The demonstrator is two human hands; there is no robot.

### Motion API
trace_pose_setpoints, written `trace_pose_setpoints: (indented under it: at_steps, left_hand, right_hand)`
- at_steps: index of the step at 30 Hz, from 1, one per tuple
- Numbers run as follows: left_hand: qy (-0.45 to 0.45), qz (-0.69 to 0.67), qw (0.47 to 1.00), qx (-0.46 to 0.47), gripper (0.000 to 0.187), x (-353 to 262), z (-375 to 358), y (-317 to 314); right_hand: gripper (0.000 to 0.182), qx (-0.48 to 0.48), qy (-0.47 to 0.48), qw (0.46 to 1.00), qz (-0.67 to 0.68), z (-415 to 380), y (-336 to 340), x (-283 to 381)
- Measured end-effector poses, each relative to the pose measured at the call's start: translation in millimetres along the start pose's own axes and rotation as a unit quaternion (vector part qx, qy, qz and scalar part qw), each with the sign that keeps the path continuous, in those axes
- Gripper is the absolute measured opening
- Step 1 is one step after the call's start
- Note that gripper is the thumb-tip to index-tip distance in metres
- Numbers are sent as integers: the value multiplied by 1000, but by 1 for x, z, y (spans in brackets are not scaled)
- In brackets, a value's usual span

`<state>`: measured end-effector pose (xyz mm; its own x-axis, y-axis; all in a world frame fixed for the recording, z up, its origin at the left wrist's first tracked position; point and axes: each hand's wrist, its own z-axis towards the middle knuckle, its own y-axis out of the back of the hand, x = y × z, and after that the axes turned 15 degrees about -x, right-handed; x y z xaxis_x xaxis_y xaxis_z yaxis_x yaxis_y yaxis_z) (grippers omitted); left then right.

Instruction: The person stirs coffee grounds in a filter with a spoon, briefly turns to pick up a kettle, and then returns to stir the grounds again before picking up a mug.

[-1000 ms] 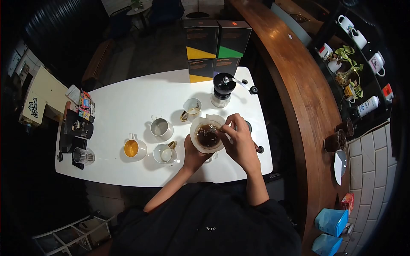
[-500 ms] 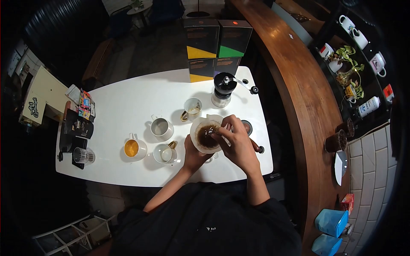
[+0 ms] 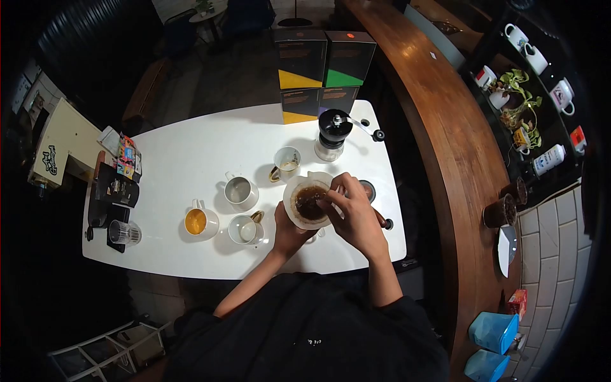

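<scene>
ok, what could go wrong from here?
1. Spill: the filter cone holds a pool of dark liquid; a jolt from the left hand at its side could slop it.
2. Contact: the right hand reaches over the rim and might dip in; heat can't be judged.
3. Knock: the nearest gold-handled mug stands close to the left hand.

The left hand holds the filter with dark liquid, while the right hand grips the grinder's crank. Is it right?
Not quite: the head view shows the right hand at the filter, not on the crank of the grinder. The rest is correct.
</scene>
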<state>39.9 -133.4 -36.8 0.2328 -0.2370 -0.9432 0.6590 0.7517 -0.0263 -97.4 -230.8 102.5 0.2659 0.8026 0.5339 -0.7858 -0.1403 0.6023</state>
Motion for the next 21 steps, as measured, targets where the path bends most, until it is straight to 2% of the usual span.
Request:
trace_pose_setpoints:
  at_steps: [2, 5, 9, 11, 15, 17, 18, 21]
  left_hand:
    - [20, -16, 1000, -17, 64, 7, -3, -1]
    - [-1, 33, 999, -12, 65, 11, -5, 1]
    - [-11, 42, 999, 12, 66, 4, -1, 1]
    - [8, 3, 1000, -20, 64, 4, -4, -1]
    - [-8, 38, 999, -7, 64, 10, -3, 2]
    - [0, 12, 1000, -5, 63, -1, 0, 1]
    - [1, 13, 1000, -4, 63, 0, 0, 0]
    - [10, -6, 1000, -9, 62, 3, -1, 0]
  right_hand:
    - [14, -8, -12, 998, 63, 0, 0, 0]
    - [14, -48, -32, 998, 24, 2, 1, 4]
    - [13, -6, -16, 1000, 7, 0, -1, -3]
    - [13, -16, -25, 997, 68, 1, -2, -1]
    - [14, -53, -29, 998, 17, 2, 0, 2]
    - [13, 12, -1, 1000, 1, 2, 1, -1]
    - [13, 12, -2, 1000, 1, 1, 0, -1]
    - [13, -11, -18, 997, 70, 1, -2, 0]
